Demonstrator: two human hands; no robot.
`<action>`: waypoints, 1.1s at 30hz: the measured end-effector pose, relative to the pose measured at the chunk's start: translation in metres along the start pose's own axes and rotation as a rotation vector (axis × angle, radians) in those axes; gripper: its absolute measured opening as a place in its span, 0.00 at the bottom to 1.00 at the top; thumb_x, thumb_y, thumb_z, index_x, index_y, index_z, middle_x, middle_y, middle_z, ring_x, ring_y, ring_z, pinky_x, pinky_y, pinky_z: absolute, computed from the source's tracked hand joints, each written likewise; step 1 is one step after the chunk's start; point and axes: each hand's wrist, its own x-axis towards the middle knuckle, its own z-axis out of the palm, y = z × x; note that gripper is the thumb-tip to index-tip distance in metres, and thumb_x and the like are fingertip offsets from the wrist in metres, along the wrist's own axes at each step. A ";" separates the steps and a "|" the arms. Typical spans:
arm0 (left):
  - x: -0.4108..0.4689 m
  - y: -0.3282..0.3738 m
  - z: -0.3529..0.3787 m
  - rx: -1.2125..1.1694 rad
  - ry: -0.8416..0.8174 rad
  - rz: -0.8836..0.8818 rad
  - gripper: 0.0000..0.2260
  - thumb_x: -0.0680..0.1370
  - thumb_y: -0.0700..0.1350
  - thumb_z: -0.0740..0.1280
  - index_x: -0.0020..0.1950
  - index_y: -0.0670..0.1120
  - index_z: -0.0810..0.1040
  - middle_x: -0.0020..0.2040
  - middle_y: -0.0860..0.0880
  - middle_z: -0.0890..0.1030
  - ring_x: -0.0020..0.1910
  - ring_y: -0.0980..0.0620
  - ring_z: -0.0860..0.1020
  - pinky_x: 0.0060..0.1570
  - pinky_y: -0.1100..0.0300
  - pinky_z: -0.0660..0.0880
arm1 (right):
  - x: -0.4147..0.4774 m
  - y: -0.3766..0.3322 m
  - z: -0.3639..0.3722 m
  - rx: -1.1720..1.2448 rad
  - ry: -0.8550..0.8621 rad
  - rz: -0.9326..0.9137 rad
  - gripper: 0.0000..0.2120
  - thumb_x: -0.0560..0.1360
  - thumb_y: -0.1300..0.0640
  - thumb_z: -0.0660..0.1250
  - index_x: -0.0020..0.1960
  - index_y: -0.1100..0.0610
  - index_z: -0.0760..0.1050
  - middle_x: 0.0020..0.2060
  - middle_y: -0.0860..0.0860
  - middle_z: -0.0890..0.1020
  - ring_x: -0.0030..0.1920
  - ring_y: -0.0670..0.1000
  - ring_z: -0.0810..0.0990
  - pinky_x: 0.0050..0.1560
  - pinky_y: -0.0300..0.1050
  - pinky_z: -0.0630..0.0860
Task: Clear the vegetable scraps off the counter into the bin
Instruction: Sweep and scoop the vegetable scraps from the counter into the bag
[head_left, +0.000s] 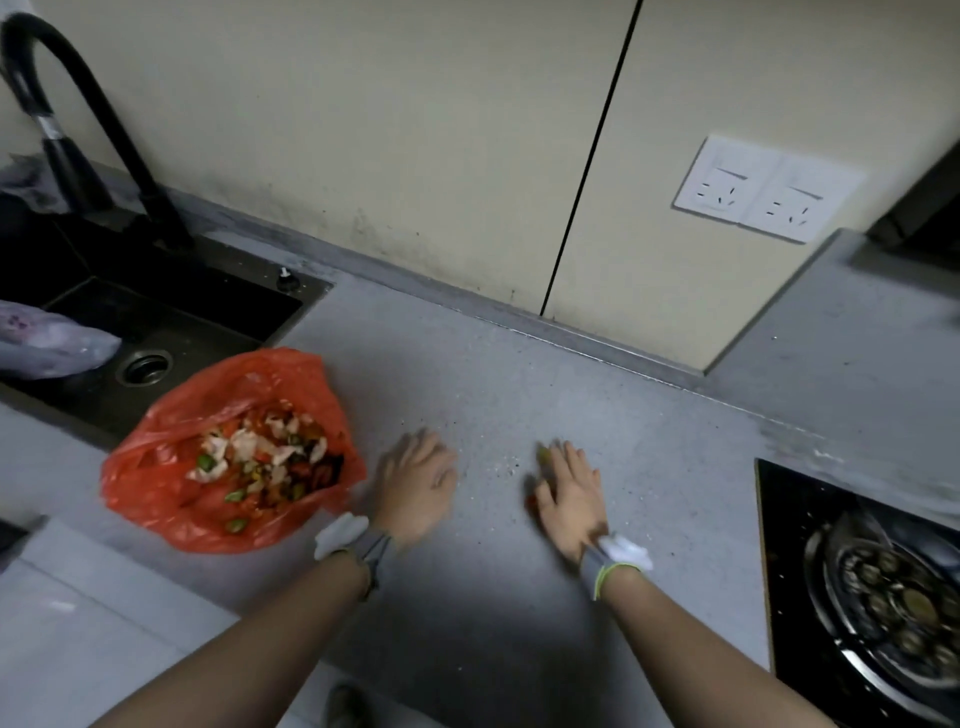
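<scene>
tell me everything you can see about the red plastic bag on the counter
The thin, crinkled red-orange plastic bag lies slumped on the grey speckled counter, its mouth spread wide open and facing up. Inside sits a heap of chopped vegetable scraps: green, red, pale and dark bits. Its far side lies right by the front rim of the black sink. The left hand rests flat on the counter just to its right; whether it touches the bag is unclear.

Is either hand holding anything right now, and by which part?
Nothing held: left hand and right hand are spread flat over the grey speckled counter.
</scene>
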 end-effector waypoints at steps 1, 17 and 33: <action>-0.004 -0.009 0.008 0.128 -0.090 -0.037 0.19 0.84 0.51 0.53 0.74 0.50 0.68 0.80 0.50 0.57 0.79 0.47 0.50 0.76 0.42 0.47 | 0.002 0.007 -0.001 -0.016 -0.005 0.009 0.29 0.83 0.45 0.56 0.81 0.50 0.53 0.81 0.53 0.54 0.80 0.55 0.49 0.77 0.51 0.42; -0.022 -0.045 0.048 0.367 -0.219 -0.075 0.27 0.83 0.59 0.48 0.80 0.58 0.42 0.79 0.56 0.34 0.77 0.50 0.31 0.74 0.45 0.32 | -0.008 0.000 0.020 0.014 -0.183 -0.236 0.29 0.81 0.41 0.58 0.79 0.46 0.56 0.79 0.47 0.60 0.79 0.49 0.53 0.79 0.49 0.46; -0.020 -0.040 0.053 0.452 -0.237 -0.100 0.28 0.82 0.60 0.47 0.80 0.56 0.41 0.80 0.53 0.35 0.77 0.47 0.32 0.75 0.42 0.34 | 0.006 -0.034 0.052 -0.050 -0.100 -0.217 0.38 0.80 0.38 0.60 0.81 0.53 0.49 0.80 0.52 0.54 0.80 0.53 0.48 0.77 0.47 0.41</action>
